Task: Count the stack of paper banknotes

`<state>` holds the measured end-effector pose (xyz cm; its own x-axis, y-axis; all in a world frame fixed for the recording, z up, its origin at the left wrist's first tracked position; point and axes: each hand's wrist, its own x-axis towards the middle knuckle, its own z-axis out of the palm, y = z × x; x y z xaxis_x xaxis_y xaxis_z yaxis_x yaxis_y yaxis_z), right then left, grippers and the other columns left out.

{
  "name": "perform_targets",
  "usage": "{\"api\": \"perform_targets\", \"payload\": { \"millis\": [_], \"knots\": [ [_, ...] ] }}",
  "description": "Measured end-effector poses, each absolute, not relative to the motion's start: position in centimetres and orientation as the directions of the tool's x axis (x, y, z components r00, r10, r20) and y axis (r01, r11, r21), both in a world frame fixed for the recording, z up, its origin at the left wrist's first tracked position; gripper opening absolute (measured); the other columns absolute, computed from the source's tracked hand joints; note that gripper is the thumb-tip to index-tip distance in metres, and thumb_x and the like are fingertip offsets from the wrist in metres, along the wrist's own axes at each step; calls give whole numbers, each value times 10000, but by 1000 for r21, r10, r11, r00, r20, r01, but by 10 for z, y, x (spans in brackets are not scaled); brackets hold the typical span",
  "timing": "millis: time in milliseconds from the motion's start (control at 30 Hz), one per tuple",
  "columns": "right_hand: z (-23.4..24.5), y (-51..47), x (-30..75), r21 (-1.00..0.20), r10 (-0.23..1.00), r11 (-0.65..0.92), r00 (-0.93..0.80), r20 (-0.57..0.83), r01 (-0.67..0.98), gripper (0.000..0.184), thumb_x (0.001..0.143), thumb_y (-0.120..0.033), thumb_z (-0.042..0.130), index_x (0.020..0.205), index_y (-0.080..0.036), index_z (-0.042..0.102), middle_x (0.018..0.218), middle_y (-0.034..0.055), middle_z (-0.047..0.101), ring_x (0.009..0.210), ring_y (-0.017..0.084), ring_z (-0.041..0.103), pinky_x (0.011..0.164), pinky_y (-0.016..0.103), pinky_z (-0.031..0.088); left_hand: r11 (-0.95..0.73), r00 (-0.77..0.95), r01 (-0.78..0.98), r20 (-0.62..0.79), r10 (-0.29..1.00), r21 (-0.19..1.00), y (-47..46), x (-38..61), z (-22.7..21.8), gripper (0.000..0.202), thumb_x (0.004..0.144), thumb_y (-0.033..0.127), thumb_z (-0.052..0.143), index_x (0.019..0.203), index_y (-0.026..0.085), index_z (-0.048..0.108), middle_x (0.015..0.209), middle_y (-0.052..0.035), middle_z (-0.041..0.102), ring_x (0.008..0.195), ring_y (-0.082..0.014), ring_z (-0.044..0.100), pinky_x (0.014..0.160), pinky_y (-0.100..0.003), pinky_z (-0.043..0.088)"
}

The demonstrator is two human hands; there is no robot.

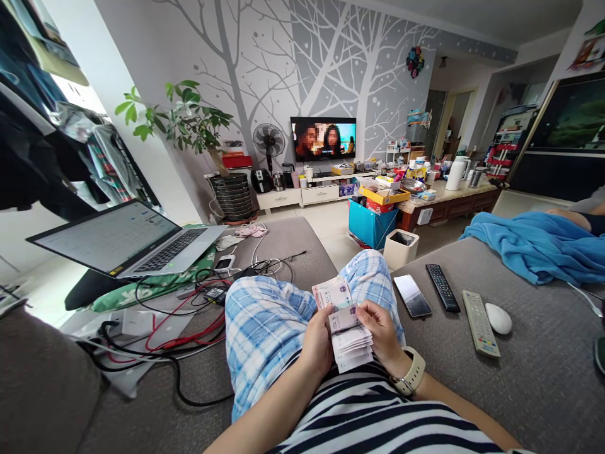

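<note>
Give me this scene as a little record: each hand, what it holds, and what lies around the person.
Left hand: the left hand grips banknotes at their left edge
Right hand: the right hand pinches a note's right edge
Worn on right wrist: pale-strapped watch
Seat: grey sofa
Right side, outward: phone, black remote, light remote, white mouse
Left side: open laptop, tangled cables
Ahead: lit television, standing fan
Amount of money: cannot tell
</note>
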<state>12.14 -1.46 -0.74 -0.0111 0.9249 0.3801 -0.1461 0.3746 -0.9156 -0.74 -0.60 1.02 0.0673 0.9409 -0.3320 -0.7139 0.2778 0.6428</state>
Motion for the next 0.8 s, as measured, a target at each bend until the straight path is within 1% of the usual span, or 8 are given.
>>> {"api": "perform_targets", "payload": {
  "millis": [200, 333, 400, 500, 567, 700, 800],
  "knots": [
    [-9, -15, 122, -910, 924, 378, 10, 382, -170, 417, 887, -484, 593, 601, -203, 479, 560, -39, 411, 533, 122, 362, 523, 265, 300, 263, 61, -722, -320, 946, 640, -5, -6, 8, 305, 830, 164, 586, 1120, 89, 645, 975, -141, 749, 800, -258, 736, 788, -388, 590],
    [-14, -13, 122, -898, 921, 375, -17, 389, -229, 465, 924, -520, 531, 589, -198, 545, 561, 5, 537, 557, 150, 491, 595, 289, 387, 262, 45, -711, -330, 943, 652, -4, -5, 8, 309, 836, 173, 574, 1124, 89, 645, 986, -148, 750, 809, -264, 736, 783, -398, 591],
    [-16, -12, 122, -898, 922, 367, -30, 385, -241, 488, 933, -532, 510, 585, -196, 571, 562, 21, 571, 565, 158, 522, 614, 296, 404, 269, 36, -701, -344, 938, 661, -5, -5, 8, 295, 833, 182, 576, 1099, 77, 650, 969, -155, 751, 812, -271, 735, 780, -403, 591],
    [-16, -12, 122, -911, 927, 365, -21, 375, -194, 491, 927, -527, 525, 565, -198, 565, 542, 16, 568, 547, 149, 507, 596, 287, 390, 268, 28, -686, -344, 939, 676, -5, -5, 8, 275, 819, 180, 586, 1063, 75, 659, 938, -153, 754, 810, -277, 734, 780, -409, 590],
    [-15, -12, 122, -918, 928, 367, -11, 372, -150, 458, 908, -512, 564, 571, -201, 550, 540, 3, 560, 541, 141, 491, 588, 281, 382, 265, 29, -681, -336, 941, 683, -6, -6, 7, 265, 806, 174, 596, 1045, 81, 663, 922, -147, 756, 803, -280, 733, 779, -414, 589],
    [-16, -12, 122, -934, 937, 348, 37, 346, -75, 366, 826, -460, 679, 619, -207, 516, 550, -39, 505, 539, 126, 449, 560, 263, 366, 256, 31, -677, -320, 947, 690, -7, -6, 6, 263, 762, 152, 631, 1016, 95, 662, 883, -131, 757, 747, -274, 730, 769, -423, 588],
    [-18, -10, 121, -940, 935, 342, 100, 341, 1, 346, 783, -429, 715, 632, -206, 498, 577, -55, 461, 550, 116, 418, 546, 253, 354, 248, 33, -672, -307, 951, 698, -8, -7, 6, 254, 734, 133, 651, 987, 104, 660, 843, -118, 755, 702, -262, 723, 760, -425, 589]
  ]
}}
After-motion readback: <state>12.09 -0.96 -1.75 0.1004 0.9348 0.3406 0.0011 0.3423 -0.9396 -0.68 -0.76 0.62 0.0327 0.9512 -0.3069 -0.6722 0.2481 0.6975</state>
